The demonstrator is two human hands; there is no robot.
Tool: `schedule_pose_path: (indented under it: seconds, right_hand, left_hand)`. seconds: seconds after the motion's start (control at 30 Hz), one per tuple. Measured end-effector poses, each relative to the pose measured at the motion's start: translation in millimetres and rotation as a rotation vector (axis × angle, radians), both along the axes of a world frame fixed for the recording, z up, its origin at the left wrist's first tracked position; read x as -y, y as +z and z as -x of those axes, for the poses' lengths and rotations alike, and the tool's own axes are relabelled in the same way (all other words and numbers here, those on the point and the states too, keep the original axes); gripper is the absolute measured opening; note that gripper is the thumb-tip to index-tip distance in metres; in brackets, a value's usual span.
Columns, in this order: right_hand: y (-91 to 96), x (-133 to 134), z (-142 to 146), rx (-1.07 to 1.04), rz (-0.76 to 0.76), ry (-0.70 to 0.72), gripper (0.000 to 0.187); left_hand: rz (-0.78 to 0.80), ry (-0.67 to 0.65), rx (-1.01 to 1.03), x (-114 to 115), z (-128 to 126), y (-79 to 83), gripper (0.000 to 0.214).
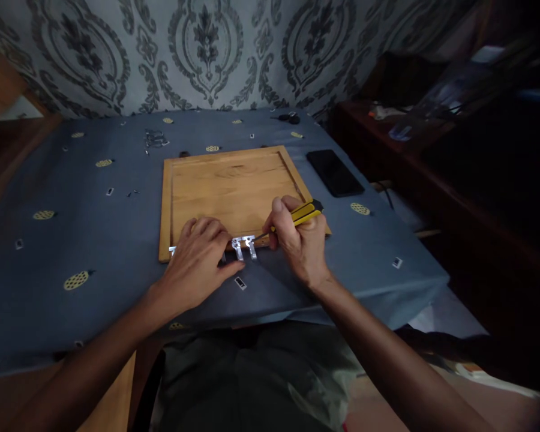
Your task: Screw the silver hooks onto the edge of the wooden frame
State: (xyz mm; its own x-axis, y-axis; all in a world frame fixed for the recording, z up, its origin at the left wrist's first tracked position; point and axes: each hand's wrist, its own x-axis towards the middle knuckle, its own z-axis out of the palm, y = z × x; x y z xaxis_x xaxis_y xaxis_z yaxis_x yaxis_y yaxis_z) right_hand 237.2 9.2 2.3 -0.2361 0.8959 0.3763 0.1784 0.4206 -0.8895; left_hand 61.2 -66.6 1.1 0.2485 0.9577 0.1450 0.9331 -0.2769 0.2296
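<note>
A wooden board (227, 192) with a raised frame lies on the blue tablecloth. Along its near edge runs a shiny metal hook rail (243, 242), its hooks pointing toward me. My left hand (198, 255) covers the rail's middle, pressing it to the board, fingertips on the wood and thumb below the edge. In my right hand (299, 240) is a yellow and black screwdriver (306, 212), gripped like a pen. The screwdriver slants down to the left, with its tip at the rail's right end. Whether a screw sits under the tip is too small to tell.
A black phone (335, 173) lies right of the board. Farther back are a small pile of metal pieces (155, 139) and a dark object resembling scissors (290, 117). Tiny dark bits (132, 193) lie left. Patterned fabric (206, 51) hangs behind; a dark red ledge (400, 162) runs along the right.
</note>
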Motion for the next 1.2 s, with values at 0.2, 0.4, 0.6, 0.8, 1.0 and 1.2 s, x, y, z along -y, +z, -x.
schedule_pose_path:
  seconds: [0.2,0.4,0.6,0.8,1.0,1.2]
  right_hand:
    - [-1.5,0,-1,-0.011,-0.01,0.014,0.056]
    - [-1.7,0,-1,-0.02,-0.002,0.027,0.049]
    - [-0.1,0,-1,-0.024,-0.003,0.025,0.048]
    - [-0.2,-1,-1,-0.002,-0.019,-0.004,0.052]
    - [-0.4,0,-1,-0.016,-0.022,-0.001,0.053]
    - [0.1,0,-1,-0.021,0.002,0.013,0.053]
  left_hand:
    - [0.001,0.0,0.0,-1,-2,-1.0,0.026]
    - [0.023,0.015,0.019,-2,6,4.2,0.035]
    - [-0.008,0.059,0.071,1,33,15.2,0.037]
    - [0.042,0.035,0.049,3,32,3.1,0.037]
    - [0.048,0.022,0.06,-1,28,-3.2,0.034]
    - [0.034,0.016,0.07,-1,27,-2.2,0.028]
